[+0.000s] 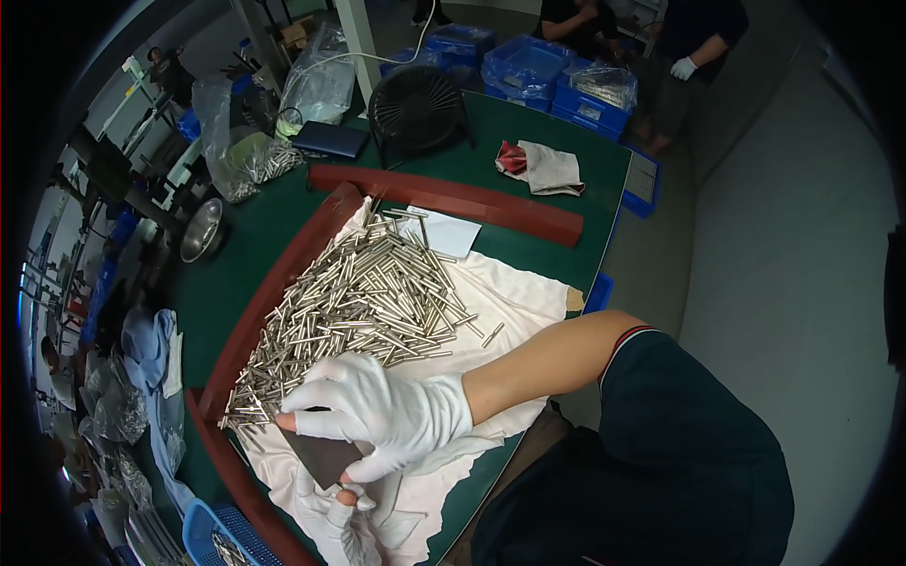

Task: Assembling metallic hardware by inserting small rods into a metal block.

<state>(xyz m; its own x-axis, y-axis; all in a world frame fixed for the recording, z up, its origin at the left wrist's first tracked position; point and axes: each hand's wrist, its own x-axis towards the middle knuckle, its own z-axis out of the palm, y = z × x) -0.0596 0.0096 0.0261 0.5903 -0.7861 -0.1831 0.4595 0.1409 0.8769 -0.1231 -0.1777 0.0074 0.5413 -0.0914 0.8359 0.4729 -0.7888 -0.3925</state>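
My right hand, in a white glove with bare fingertips, grips a dark grey flat plate between its fingers and thumb. Just below the plate's lower corner is my left hand, also white-gloved, with its fingers curled and the bare thumb tip pressed in. What it holds, if anything, is hidden. A large heap of slim silvery metal pins lies beyond my hands on a pale cloth. One or two pins lie apart at the heap's right.
Dark red bars border the cloth at the back and left on the green table. Farther back stand a black fan, a dark blue flat box and a crumpled glove. A blue basket sits near left; people are behind.
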